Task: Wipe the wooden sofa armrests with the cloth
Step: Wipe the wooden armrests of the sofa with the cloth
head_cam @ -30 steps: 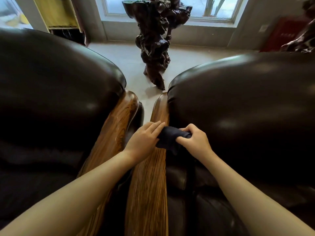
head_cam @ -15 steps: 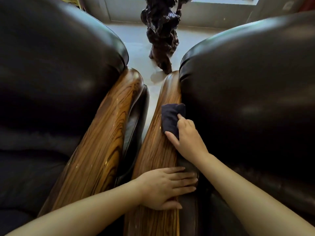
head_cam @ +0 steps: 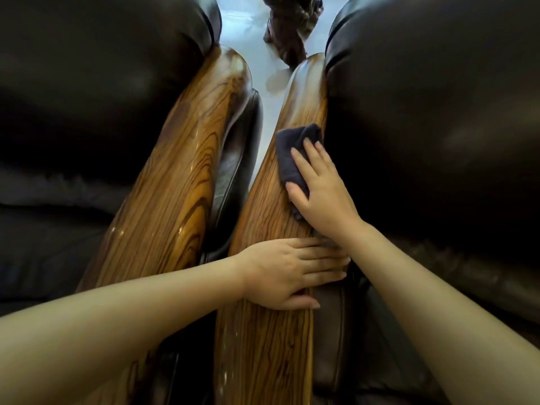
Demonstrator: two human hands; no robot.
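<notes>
Two glossy wooden armrests run side by side away from me: the left armrest (head_cam: 178, 182) and the right armrest (head_cam: 271, 226). A dark blue cloth (head_cam: 292, 153) lies bunched on the right armrest, against the black leather cushion. My right hand (head_cam: 321, 188) presses flat on the cloth, fingers spread and pointing away from me. My left hand (head_cam: 289, 273) rests palm down across the same armrest, nearer to me, fingers together and holding nothing. My right wrist passes just over its fingertips.
Black leather sofa cushions (head_cam: 432, 118) flank both armrests, with the left cushion (head_cam: 87, 92) on the far side. A narrow gap of pale floor (head_cam: 263, 68) separates the two sofas. A dark carved wooden sculpture (head_cam: 289, 27) stands on the floor beyond the armrests.
One second ago both hands held the cloth. Since then my left hand let go and settled flat on the armrest near me, while my right hand pushed the cloth farther along it.
</notes>
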